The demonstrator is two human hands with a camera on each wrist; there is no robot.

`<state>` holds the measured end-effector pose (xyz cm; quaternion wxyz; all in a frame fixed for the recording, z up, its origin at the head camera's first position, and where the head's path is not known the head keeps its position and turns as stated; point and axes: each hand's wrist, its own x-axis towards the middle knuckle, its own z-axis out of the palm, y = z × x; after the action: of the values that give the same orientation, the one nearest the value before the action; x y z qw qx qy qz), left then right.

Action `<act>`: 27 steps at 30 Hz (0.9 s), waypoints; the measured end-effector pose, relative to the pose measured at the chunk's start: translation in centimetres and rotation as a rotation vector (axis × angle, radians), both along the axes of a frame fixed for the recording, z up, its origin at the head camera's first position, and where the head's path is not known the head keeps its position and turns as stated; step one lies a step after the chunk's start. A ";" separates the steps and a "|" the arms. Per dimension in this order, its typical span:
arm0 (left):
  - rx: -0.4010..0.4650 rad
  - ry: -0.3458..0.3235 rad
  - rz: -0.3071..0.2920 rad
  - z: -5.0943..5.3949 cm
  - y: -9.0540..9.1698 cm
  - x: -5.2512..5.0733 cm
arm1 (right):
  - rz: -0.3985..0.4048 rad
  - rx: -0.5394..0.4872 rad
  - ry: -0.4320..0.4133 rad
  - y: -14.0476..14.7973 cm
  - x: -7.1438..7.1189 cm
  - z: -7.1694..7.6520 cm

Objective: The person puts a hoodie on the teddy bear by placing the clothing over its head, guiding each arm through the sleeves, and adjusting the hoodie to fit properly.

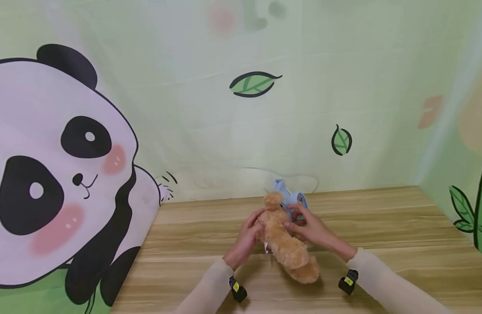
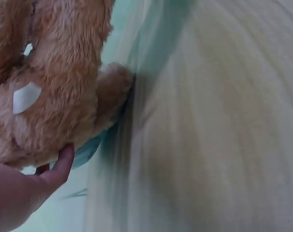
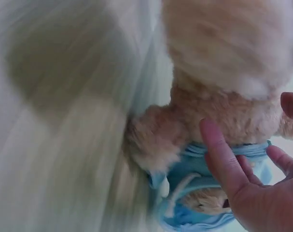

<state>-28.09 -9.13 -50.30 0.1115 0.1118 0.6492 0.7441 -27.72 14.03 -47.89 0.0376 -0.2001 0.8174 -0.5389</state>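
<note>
A tan plush toy (image 1: pixel 285 244) is held at an angle over the wooden table, its thick furry end toward me. Light-blue doll clothing (image 1: pixel 291 197) shows at the toy's far end; in the right wrist view the clothing (image 3: pixel 192 169) borders the fur and bears an animal face. My left hand (image 1: pixel 246 240) grips the toy's left side, thumb on the fur; its other fingers are mostly hidden. My right hand (image 1: pixel 315 229) is at the toy's right side, thumb by the fur and fingers spread over the clothing. A white tag (image 2: pixel 26 98) hangs from the fur.
The wood-grain table (image 1: pixel 382 226) extends to both sides of the toy. Behind it hangs a pale green cloth backdrop (image 1: pixel 186 122) with leaf prints and a large panda (image 1: pixel 91 174) on the left. A wrist camera (image 1: pixel 237 290) is strapped to each arm.
</note>
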 end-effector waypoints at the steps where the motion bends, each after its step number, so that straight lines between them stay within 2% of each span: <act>1: -0.015 0.028 0.015 0.2 0.1 0.0 | 0.004 -0.016 -0.040 0.0 0.0 0.2; 5: -0.115 0.158 0.064 1.2 0.3 -0.1 | 0.010 -0.083 -0.171 0.3 -0.2 0.9; 9: -0.225 0.268 0.105 1.9 0.5 0.0 | 0.030 -0.218 -0.327 0.6 -0.4 0.9; 12: -0.283 0.285 0.100 1.8 0.3 0.1 | 0.011 -0.310 -0.444 1.1 -0.7 0.5; 15: -0.337 0.286 0.067 1.3 -0.1 0.1 | -0.054 -0.343 -0.483 1.6 -0.9 0.2; 18: -0.402 0.327 0.032 0.9 -0.4 0.1 | -0.142 -0.301 -0.399 2.2 -1.1 0.1; 22: -0.459 0.357 -0.008 0.6 -0.2 0.1 | -0.252 -0.167 -0.201 2.7 -1.3 0.2; 24: -0.501 0.357 -0.020 0.6 0.0 0.2 | -0.261 -0.100 -0.149 2.8 -1.4 0.2; 27: -0.557 0.392 -0.032 0.8 0.3 0.5 | -0.220 -0.028 -0.123 2.9 -1.2 0.4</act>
<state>-27.63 -8.80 -49.52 0.0223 0.2281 0.8347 0.5008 -28.96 16.94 -47.52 0.0254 -0.0762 0.8229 -0.5625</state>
